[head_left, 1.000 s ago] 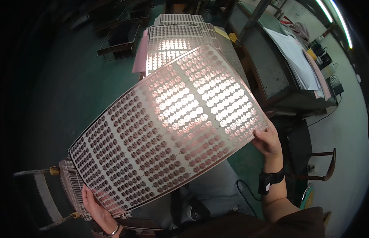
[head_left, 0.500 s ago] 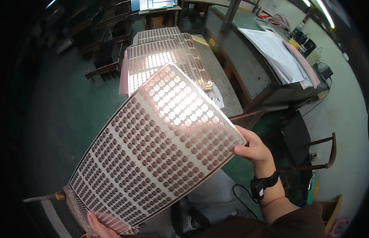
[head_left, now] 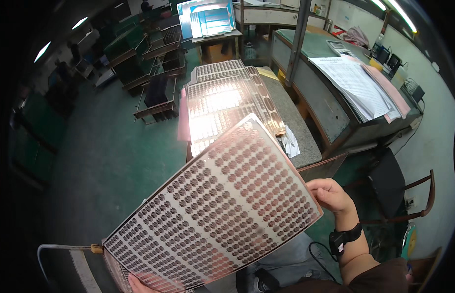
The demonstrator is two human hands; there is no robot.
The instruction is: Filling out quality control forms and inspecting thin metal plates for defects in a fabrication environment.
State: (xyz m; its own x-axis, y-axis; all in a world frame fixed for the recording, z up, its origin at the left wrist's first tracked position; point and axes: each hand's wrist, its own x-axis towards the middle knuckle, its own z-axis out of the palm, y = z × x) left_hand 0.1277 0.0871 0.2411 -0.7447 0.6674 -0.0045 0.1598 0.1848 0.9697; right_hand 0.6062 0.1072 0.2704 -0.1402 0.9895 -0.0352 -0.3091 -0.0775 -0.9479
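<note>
A large, thin circuit board panel (head_left: 227,195) with rows of round dark copper patterns is held up, tilted, over my lap. My right hand (head_left: 331,196) grips its right edge near the corner, thumb and fingers closed there. At the lower left, my left hand (head_left: 139,283) holds the bottom edge; only part of it shows, the rest cut off by the frame. Under the panel's left end, further panels (head_left: 115,267) rest next to a metal-framed stand (head_left: 83,268). Beyond the far corner lies a pile of similar panels (head_left: 208,117), shining under the lights.
The pile sits on a speckled grey tabletop (head_left: 305,141) with crumpled white paper (head_left: 290,145). At right stand a green-topped desk (head_left: 305,39) bearing printed sheets (head_left: 352,83) and a dark chair (head_left: 386,180). Racks (head_left: 159,97) stand on the green floor (head_left: 105,161) at far left.
My view has shifted, so the surroundings sit lower and further right. The panel has tipped, and the bright glare has left its far part. Both hands still hold it.
</note>
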